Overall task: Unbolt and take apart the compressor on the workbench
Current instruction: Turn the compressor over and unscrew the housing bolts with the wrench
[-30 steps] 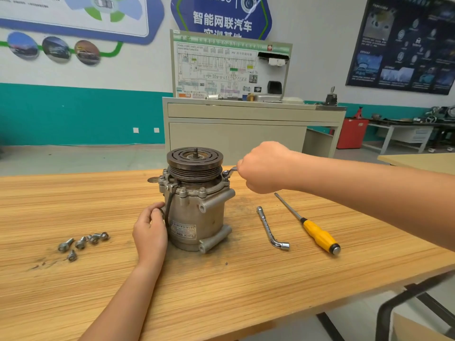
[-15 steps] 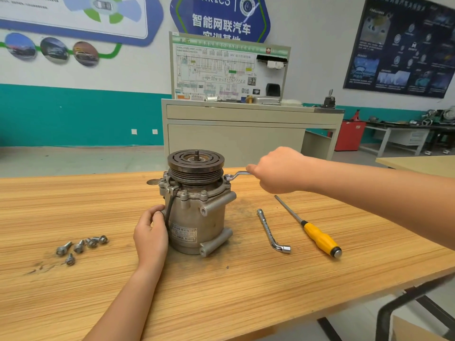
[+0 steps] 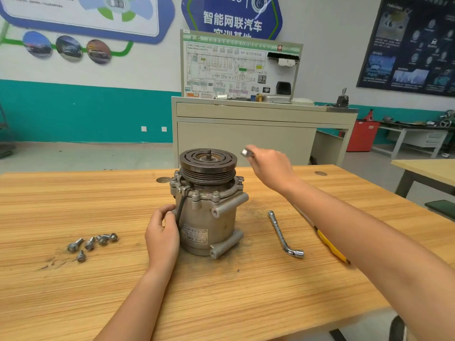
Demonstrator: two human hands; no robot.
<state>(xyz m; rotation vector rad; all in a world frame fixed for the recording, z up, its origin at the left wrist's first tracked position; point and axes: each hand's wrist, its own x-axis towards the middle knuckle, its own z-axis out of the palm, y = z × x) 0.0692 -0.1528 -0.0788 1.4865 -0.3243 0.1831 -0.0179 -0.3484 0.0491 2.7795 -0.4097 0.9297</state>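
Observation:
The grey compressor [image 3: 209, 217] stands upright on the wooden workbench [image 3: 221, 291], dark grooved pulley on top, several bolts still in its upper flange. My left hand [image 3: 161, 236] grips its left side beside the black cable. My right hand [image 3: 269, 166] is raised to the right of the pulley, blurred by motion, holding a small metal wrench [image 3: 245, 152] whose end shows past the fingers. The wrench is off the flange.
Several loose bolts [image 3: 92, 243] lie left of the compressor. An L-shaped socket wrench [image 3: 283, 235] lies to the right, and a yellow-handled screwdriver [image 3: 330, 247] is partly hidden under my right forearm. A cabinet [image 3: 246, 134] stands behind the bench.
My right hand has lifted the wrench off the flange bolt on the compressor's right side and swung it up beside the pulley. My left hand keeps its grip.

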